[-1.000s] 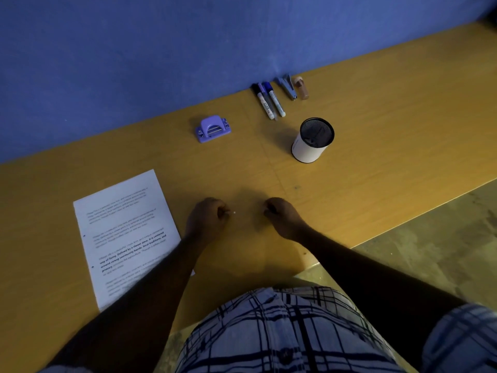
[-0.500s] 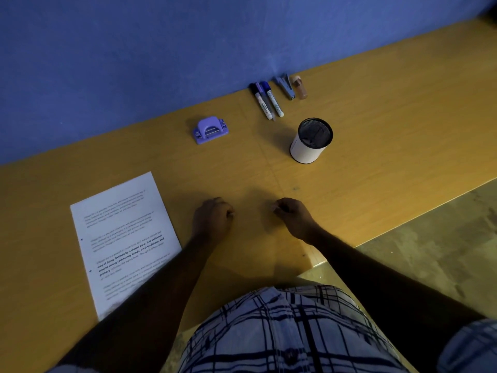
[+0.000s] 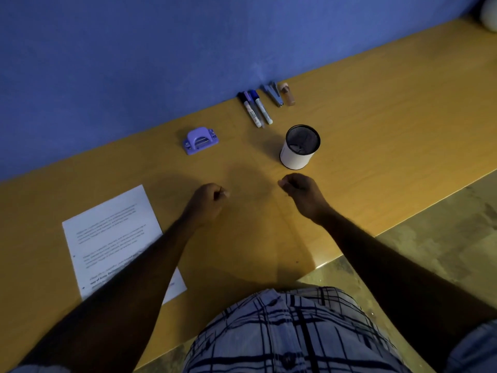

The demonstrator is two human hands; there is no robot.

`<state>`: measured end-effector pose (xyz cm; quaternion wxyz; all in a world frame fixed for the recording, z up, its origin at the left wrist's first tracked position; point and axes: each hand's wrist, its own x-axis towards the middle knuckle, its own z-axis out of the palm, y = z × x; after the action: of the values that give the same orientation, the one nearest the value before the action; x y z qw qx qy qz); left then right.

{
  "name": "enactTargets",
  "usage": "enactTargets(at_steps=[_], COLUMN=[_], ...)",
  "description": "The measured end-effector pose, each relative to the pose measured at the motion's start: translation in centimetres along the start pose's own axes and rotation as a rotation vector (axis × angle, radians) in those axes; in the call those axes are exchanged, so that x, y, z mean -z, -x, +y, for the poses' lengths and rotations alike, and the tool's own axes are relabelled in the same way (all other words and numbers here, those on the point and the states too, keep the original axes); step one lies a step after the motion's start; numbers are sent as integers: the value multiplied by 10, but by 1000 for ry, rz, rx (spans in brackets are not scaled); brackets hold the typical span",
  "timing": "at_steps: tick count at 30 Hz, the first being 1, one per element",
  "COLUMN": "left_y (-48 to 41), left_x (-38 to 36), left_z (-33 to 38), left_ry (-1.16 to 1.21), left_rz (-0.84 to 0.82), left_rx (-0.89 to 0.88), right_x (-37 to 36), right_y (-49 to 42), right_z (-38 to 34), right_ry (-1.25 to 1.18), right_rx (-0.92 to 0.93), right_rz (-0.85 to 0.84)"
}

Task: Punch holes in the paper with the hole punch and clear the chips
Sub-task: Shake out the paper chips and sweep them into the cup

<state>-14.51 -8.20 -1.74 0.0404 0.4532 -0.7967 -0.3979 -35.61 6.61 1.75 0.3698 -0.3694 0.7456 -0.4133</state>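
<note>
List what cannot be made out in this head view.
Head view only:
Left hand and right hand: curled fingers hide whether either pinches a chip.
White printed paper sheet: left forearm covers its near part; text blurred.
White cup with black mesh rim: dark interior, contents unreadable.

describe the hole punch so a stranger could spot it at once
Follow the blue wall down to the back edge of the wooden desk. The hole punch sits there, left of the markers and the white cup. It alone is a squat lilac block.
</note>
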Motion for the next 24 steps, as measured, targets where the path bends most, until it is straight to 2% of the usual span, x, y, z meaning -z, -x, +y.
enactTargets(at_steps=[4,8,12,18,24], left_y=[-31,-66,-94,-119,-127], left_x=[6,-6,-8,-14,-24], left_z=[54,120,169,193,195], left_ry=[111,66,9,-142,-178], left_rz=[21,-30,-52,-70,-77], left_rx=[-94,-180,-318,-396,-363], right_x=[34,63,90,113,118], right_y=[-21,-49,-77,-96,-103], right_z=[-18,-28,-33,-31,-22], right_ry=[13,71,289,474,572], right_rx=[104,92,119,184,197], right_rz=[42,133,144,74,76])
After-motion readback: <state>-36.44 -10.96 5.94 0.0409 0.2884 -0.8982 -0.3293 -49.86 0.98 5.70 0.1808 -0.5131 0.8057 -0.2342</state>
